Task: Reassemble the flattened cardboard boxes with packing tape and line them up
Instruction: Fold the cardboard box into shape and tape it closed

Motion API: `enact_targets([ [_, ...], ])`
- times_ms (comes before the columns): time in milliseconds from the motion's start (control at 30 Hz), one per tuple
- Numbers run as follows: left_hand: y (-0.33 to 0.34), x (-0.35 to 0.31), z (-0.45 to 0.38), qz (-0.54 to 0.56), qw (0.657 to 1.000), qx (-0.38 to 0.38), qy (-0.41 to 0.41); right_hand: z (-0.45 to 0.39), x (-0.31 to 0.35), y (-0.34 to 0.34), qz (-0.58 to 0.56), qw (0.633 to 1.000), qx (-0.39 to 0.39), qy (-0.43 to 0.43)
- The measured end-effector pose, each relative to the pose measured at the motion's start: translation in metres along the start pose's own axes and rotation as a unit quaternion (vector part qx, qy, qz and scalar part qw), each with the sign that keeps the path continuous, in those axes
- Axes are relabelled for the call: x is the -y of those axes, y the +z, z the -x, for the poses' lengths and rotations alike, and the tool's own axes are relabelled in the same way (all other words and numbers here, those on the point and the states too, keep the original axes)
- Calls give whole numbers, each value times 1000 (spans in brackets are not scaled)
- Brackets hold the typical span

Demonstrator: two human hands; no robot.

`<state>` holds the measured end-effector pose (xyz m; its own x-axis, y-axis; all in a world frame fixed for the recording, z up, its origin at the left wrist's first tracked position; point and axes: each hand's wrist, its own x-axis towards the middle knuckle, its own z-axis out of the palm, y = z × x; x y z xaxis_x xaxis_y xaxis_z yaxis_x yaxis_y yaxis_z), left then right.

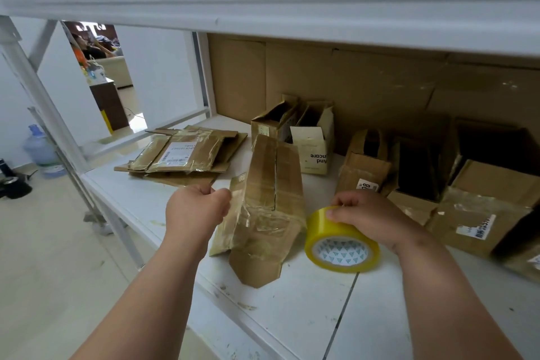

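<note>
the job looked roughly half done: several rebuilt boxes (312, 143) stood in a row at one o'clock, while a flattened stack (181, 152) waited at eleven. the left hand (198, 204) pinched the current box (268, 207), and the right hand (365, 213) gripped the tape roll (342, 240) at four o'clock.

white metal shelf (292, 316) | pale tiled floor (58, 257) | white wall (157, 73) | water jug (41, 152) on floor
</note>
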<state>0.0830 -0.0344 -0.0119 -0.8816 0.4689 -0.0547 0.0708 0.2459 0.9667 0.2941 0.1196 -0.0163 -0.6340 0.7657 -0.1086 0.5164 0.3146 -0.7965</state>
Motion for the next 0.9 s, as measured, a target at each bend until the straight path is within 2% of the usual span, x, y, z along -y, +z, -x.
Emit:
enact_targets([
  [233,-8,22,-5,-19,996,56,-70,-1,9,31,62,998,4,-17],
  [400,-12,27,-8,-35,995,72,-66,-5,18,40,109,994,-3,1],
  [467,-12,30,-9,-47,994,81,-55,-6,19,41,119,993,-5,3],
  [667,-3,39,-4,10,997,80,17,1,22,45,140,989,-10,-36],
  [800,-3,39,1,-32,992,93,81,8,26,45,244,967,-28,-67],
  [900,-6,38,7,-89,982,95,138,11,27,51,232,969,-53,-71],
])
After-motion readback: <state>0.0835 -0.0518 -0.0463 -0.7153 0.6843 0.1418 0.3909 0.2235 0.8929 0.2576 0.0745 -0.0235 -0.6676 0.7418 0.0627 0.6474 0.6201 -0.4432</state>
